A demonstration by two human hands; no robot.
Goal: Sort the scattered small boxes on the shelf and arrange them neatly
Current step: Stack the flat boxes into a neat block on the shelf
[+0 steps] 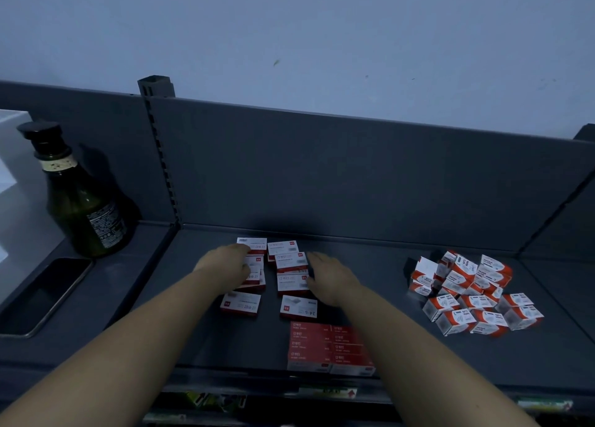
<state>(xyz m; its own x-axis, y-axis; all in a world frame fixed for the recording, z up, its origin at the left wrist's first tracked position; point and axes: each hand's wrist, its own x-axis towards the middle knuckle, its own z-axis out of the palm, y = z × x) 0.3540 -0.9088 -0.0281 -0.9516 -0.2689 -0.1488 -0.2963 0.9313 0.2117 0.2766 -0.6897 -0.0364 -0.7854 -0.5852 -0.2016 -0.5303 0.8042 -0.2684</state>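
The shelf [370, 265] carries three groups of boxes, and a dark bottle [80, 201] stands beyond its left edge, well apart from them. Toward the right edge lies a jumbled heap of orange-and-white boxes [470, 294], some tilted on others; a bump would likely roll the outer ones further out. At the front edge, right of middle, sits a squared block of red boxes [325, 346], touching the lip, directly under the right forearm; a dragged arm could push it off. Mid-shelf, near the back wall, flat red-and-white boxes [291, 262] form two rough columns, with two loose ones nearer the front.

The right hand [328, 278] has straight fingers pressed together against the right column's side. The left hand [225, 265] lies over the left column; in this dim light it cannot be told whether its fingers lie flat or hook a box. Squeezing inward unevenly could make the overlapping boxes ride up or skew.
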